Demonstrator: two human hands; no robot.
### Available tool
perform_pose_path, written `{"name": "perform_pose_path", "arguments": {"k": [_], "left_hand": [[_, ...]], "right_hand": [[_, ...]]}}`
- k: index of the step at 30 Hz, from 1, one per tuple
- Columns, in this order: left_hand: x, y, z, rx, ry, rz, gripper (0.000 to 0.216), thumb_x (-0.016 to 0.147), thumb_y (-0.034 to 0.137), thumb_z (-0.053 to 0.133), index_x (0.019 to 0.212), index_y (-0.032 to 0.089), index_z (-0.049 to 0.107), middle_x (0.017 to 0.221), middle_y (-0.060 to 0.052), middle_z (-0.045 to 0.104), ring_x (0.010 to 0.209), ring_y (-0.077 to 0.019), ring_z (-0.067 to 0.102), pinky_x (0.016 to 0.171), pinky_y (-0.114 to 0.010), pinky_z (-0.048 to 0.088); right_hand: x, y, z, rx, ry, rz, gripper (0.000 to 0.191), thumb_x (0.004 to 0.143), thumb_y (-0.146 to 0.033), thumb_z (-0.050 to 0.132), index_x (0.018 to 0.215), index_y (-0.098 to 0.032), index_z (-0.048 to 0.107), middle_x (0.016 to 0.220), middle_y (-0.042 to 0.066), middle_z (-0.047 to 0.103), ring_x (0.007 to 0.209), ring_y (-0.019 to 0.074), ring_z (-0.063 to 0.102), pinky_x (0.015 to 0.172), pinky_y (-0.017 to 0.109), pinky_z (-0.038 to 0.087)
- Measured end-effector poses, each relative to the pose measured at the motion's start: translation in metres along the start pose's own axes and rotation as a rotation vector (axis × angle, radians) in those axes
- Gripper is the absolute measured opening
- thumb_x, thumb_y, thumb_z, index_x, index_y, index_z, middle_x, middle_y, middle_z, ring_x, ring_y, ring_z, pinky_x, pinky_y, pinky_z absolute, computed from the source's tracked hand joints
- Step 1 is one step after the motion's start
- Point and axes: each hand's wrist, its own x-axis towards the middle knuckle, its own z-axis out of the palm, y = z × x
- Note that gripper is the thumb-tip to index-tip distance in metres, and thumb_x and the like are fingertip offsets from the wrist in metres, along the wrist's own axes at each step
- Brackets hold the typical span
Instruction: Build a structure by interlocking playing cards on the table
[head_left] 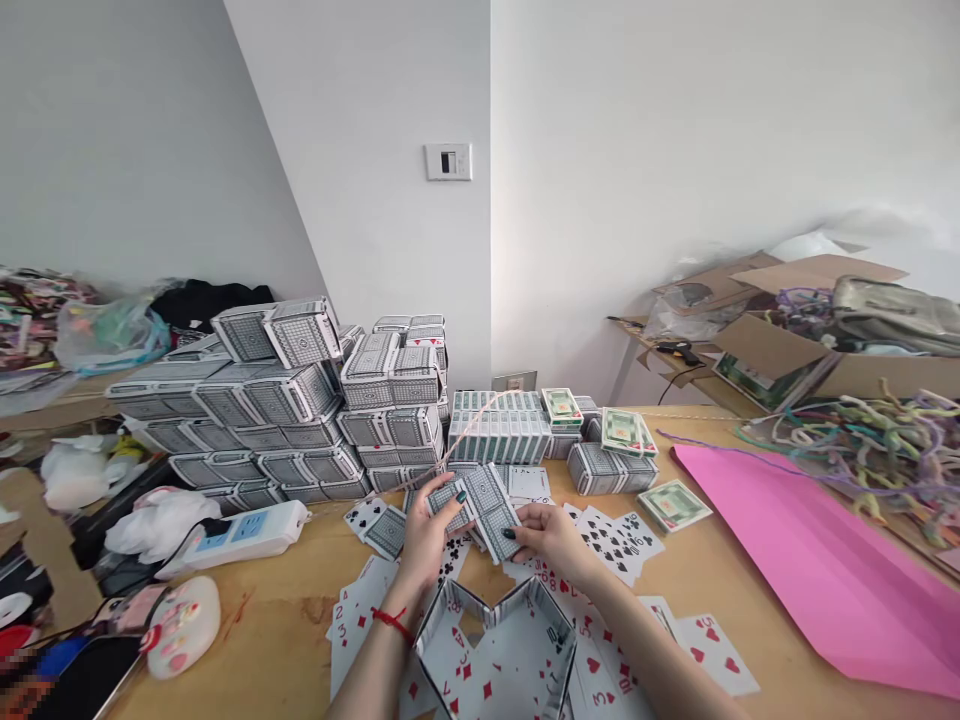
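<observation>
My left hand [429,532], a red string on its wrist, grips a small bundle of playing cards [445,503] with its thumb on top, grey backs facing up. My right hand [553,540] pinches the lower right edge of another grey-backed playing card [489,505], which lies slanted and overlaps the left bundle. Whether that is one card or several, I cannot tell. Just below my hands stands a heart-shaped frame of folded cards [568,640], its notch toward the hands. Loose face-up cards [619,545] spread around and under it.
Stacked blocks of folded cards [262,395] rise at the back left. Green card boxes [499,425] line the back middle. On the left are a power strip [244,535] and a white decorated case [184,625]. Pink paper [810,560] and tangled cords [885,445] occupy the right.
</observation>
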Motion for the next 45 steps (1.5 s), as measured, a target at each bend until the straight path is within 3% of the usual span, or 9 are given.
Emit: {"name": "perform_pose_path", "arguments": {"k": [7,10,13,16,19,22,27,31,45], "left_hand": [[0.003,-0.004,-0.004,0.075,-0.017,0.027,0.031,0.058,0.029,0.069,0.083,0.016,0.056,0.079,-0.003,0.065,0.069,-0.0172,0.062,0.063,-0.031,0.051],[0.003,-0.006,-0.006,0.133,-0.128,0.027,0.024,0.060,0.027,0.068,0.076,0.017,0.053,0.069,0.000,0.065,0.064,-0.0159,0.062,0.063,-0.028,0.048],[0.002,-0.004,-0.005,0.098,-0.300,-0.023,0.028,0.066,0.028,0.066,0.089,0.018,0.054,0.074,-0.002,0.068,0.068,-0.0171,0.064,0.068,-0.030,0.048],[0.002,-0.002,-0.003,0.103,-0.360,-0.031,0.040,0.068,0.030,0.064,0.105,0.018,0.053,0.090,-0.006,0.069,0.080,-0.0199,0.064,0.074,-0.032,0.048],[0.003,-0.002,-0.004,0.122,-0.341,-0.055,0.035,0.071,0.033,0.061,0.102,0.018,0.056,0.090,-0.006,0.069,0.079,-0.0207,0.064,0.070,-0.031,0.048],[0.005,-0.004,-0.007,0.057,-0.284,-0.119,0.031,0.071,0.033,0.061,0.096,0.017,0.056,0.079,-0.005,0.069,0.068,-0.0201,0.065,0.062,-0.030,0.049],[0.005,-0.002,-0.008,-0.073,-0.246,-0.170,0.030,0.068,0.028,0.064,0.094,0.017,0.056,0.076,-0.005,0.069,0.067,-0.0207,0.065,0.060,-0.029,0.048],[0.006,-0.001,-0.008,-0.115,-0.205,-0.159,0.027,0.067,0.022,0.064,0.092,0.016,0.057,0.080,-0.004,0.070,0.072,-0.0194,0.065,0.067,-0.028,0.047],[0.001,0.005,-0.006,-0.128,-0.211,-0.176,0.028,0.066,0.022,0.065,0.092,0.016,0.060,0.082,-0.005,0.070,0.070,-0.0186,0.065,0.066,-0.026,0.045]], "right_hand": [[0.001,0.004,0.001,-0.019,0.152,-0.077,0.040,0.055,-0.052,0.070,0.070,-0.014,0.063,0.059,0.001,0.063,0.044,0.0121,0.054,0.044,0.025,0.046],[-0.002,0.000,-0.001,-0.029,0.268,-0.170,0.040,0.060,-0.053,0.067,0.072,-0.015,0.064,0.062,0.003,0.064,0.053,0.0151,0.056,0.049,0.025,0.045],[-0.004,-0.006,0.000,-0.067,0.351,-0.237,0.038,0.061,-0.052,0.066,0.072,-0.016,0.065,0.067,0.004,0.065,0.061,0.0179,0.058,0.054,0.025,0.045],[-0.005,-0.012,0.004,-0.121,0.351,-0.210,0.039,0.060,-0.054,0.066,0.072,-0.016,0.065,0.060,0.001,0.062,0.048,0.0140,0.053,0.044,0.024,0.040],[-0.006,-0.021,0.005,-0.164,0.285,-0.141,0.044,0.065,-0.057,0.059,0.082,-0.017,0.064,0.047,-0.003,0.055,0.035,0.0110,0.046,0.037,0.023,0.037],[-0.008,-0.034,-0.006,-0.250,0.270,-0.100,0.046,0.076,-0.055,0.046,0.093,-0.016,0.061,0.045,-0.003,0.054,0.040,0.0132,0.052,0.042,0.024,0.042],[-0.016,-0.052,-0.036,-0.844,0.303,-0.020,0.028,0.073,-0.035,0.057,0.097,-0.020,0.061,0.096,0.006,0.063,0.063,0.0148,0.059,0.054,0.026,0.044],[-0.017,-0.047,-0.037,-1.164,0.211,0.056,0.049,0.064,-0.026,0.066,0.111,-0.023,0.054,0.115,0.008,0.052,0.074,0.0182,0.060,0.058,0.026,0.042],[-0.011,-0.035,-0.030,-1.218,0.190,0.045,0.039,0.060,-0.030,0.069,0.092,-0.020,0.050,0.096,0.004,0.051,0.072,0.0170,0.055,0.056,0.024,0.036]]}}
